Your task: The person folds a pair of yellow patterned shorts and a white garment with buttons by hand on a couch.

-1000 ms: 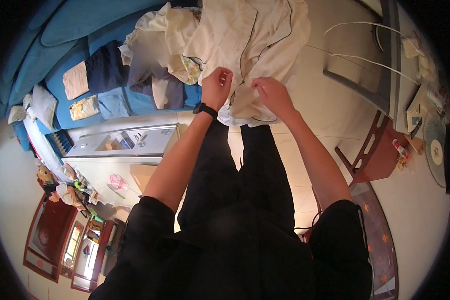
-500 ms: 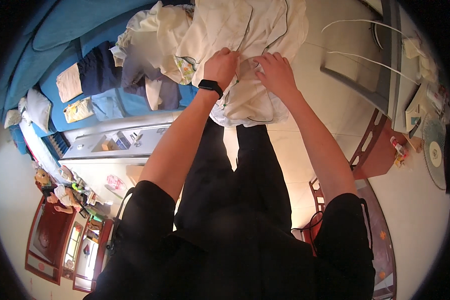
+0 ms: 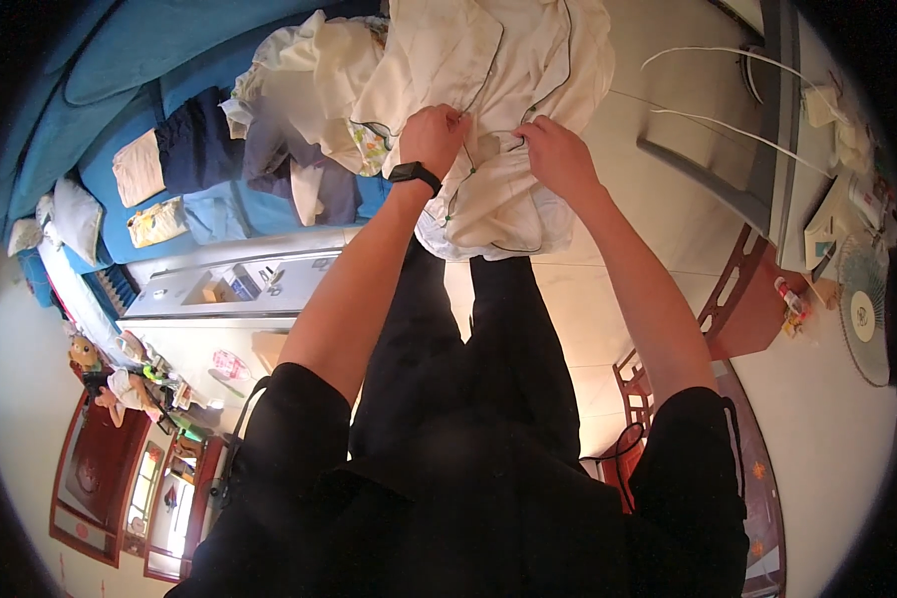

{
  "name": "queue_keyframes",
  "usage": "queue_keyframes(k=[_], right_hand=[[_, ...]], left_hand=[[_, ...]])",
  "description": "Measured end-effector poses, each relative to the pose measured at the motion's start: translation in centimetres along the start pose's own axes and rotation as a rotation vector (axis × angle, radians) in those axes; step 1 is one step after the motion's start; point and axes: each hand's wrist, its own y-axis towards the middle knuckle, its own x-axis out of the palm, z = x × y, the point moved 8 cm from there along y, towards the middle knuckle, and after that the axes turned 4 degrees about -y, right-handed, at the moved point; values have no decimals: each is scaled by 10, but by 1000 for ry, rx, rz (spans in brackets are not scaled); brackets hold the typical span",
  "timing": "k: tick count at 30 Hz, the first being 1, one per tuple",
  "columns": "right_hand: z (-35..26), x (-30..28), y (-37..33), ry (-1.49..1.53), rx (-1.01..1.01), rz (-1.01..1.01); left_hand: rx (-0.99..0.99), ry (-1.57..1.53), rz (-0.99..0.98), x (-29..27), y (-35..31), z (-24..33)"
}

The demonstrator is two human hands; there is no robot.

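Blue sofa (image 3: pixel 100 70): runs along upper left, folded clothes piled on its seat.
Cream garment (image 3: pixel 498 90): dark piping, hangs off sofa's right end over person's legs.
Yellow flat package (image 3: pixel 156 221): on seat's front edge, left.
Left hand (image 3: pixel 433 138): wrist-banded, pinching garment's front edge.
Right hand (image 3: pixel 556 154): pinching same edge, just beside left.

A shirt (image 3: pixel 498 110) is spread on the sofa (image 3: pixel 120 90). Folded clothes (image 3: pixel 184 159) are laid left of the shirt. A low table (image 3: pixel 229 284) is set before the sofa, a fan (image 3: pixel 862 309) far right.
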Motion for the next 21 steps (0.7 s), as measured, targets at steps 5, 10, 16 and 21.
queue_keyframes(k=[5,10,16,21], right_hand=[[-1,-5,11,-25,-2,-109],[-7,-18,27,-144,-61,-172],[-29,-28,49,-36,-138,-14],[-25,3,43,54,-118,46]], left_hand=[[13,50,10,-8,-8,4],[32,-29,59,-18,-21,10],[72,-94,79,-22,-27,22],[33,-110,74,-20,-23,18]])
